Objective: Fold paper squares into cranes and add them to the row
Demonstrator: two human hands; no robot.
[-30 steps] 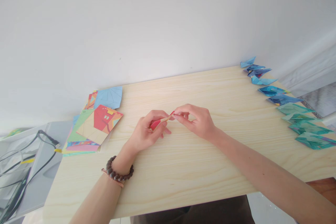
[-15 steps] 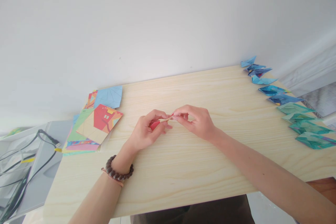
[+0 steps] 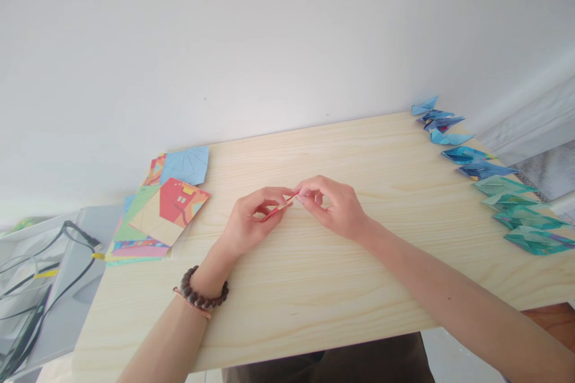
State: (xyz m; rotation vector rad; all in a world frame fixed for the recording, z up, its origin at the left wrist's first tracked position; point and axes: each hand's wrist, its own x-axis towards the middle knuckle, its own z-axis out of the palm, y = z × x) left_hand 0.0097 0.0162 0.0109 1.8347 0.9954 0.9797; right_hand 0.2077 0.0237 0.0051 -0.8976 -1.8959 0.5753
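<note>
Since a second ago the red folded paper (image 3: 279, 208) has turned nearly edge-on: the broad red face that showed under the left fingers is gone, and it now reads as a thin red and tan strip running from the left fingertips up to the right ones. Both hands have also crept slightly toward twelve o'clock on the wooden table (image 3: 314, 293). Judging by that, the piece is being pressed thinner along its length rather than opened out. From the head camera, the left hand (image 3: 245, 224) pinches the lower end of the strip between thumb and arched forefinger, the other fingers curled loosely beneath. The right hand (image 3: 336, 206) pinches the upper tip between thumb and forefinger, its remaining fingers bent and apart from the paper. The strip is held just above the table's middle, whether touching the wood I cannot tell. A bead bracelet (image 3: 200, 296) circles the left wrist at seven o'clock of the hands. At nine o'clock lies a stack of patterned paper sheets (image 3: 162, 215), with a light blue sheet (image 3: 186, 166) at its far end. From one to three o'clock a row of folded blue and teal paper pieces (image 3: 494, 182) lines the table's right edge. Off the table at eight o'clock, black cables (image 3: 45, 269) lie on a grey tray (image 3: 72, 299).
</note>
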